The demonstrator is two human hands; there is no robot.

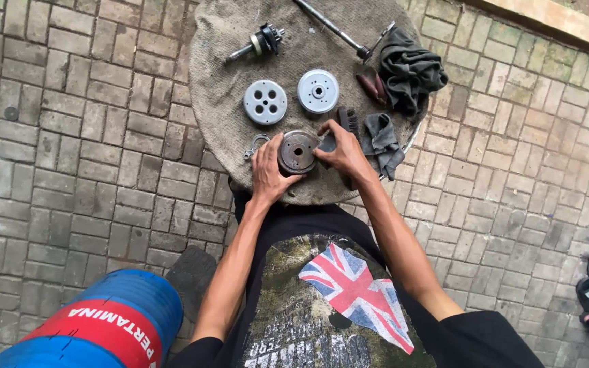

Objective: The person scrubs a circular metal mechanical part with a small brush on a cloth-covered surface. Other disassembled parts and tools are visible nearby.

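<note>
On the round sack-covered stand (pixel 219 102): my work spot, brick paving all round.
Left hand (pixel 267 167): fingers curled against the left rim of the dark metal drum (pixel 297 151), gripping it.
Right hand (pixel 339 151): fingertips pressed on the drum's right rim, gripping too.
Drum: sits flat on the sacking at the near edge, hub hole facing up.
Progress: two grey discs (pixel 265 102) (pixel 318 90) and a short geared shaft (pixel 262 41) lie apart, so I judge the parts are separated; the drum is in hand.
Nearby: dark rags (pixel 410 68), a long rod (pixel 332 28), a brush (pixel 348 120).
Hidden: drum's underside; small bracket (pixel 255 144) by my left hand, kind unclear.
</note>
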